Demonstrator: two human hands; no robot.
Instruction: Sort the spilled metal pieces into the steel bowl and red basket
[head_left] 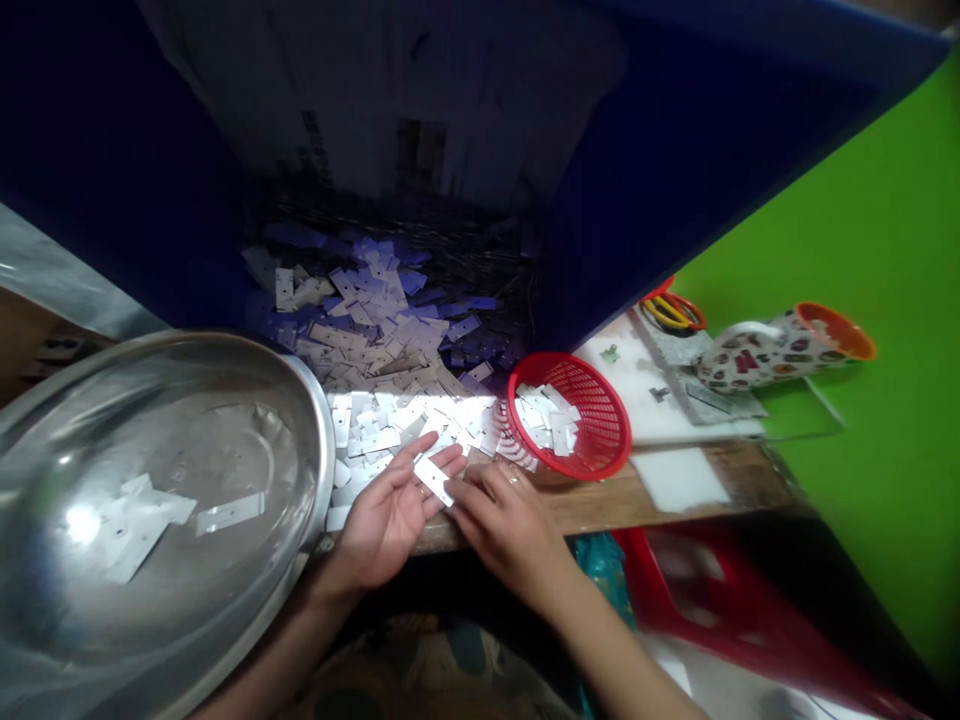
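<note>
My left hand (388, 515) is turned palm up with its thumb stretched out, and it holds a small white flat metal plate (433, 482) lying across its fingers. The plate has small holes in it. My right hand (506, 515) has its fingers curled in a pinch at the plate's near right end; its fingertips are partly hidden. A ring shows on one right finger. Just beyond both hands lies a large heap of similar plates (390, 350), spilling out of a dark blue box-like enclosure (615, 200).
A large steel bowl (311, 400) with several plates stands left. To the right, a red plastic basket (604, 430) holds more plates on the wooden bench edge (600, 505). Farther right lie a patterned mug (780, 350) on its side and coloured bands (671, 312), beside a green wall (862, 220).
</note>
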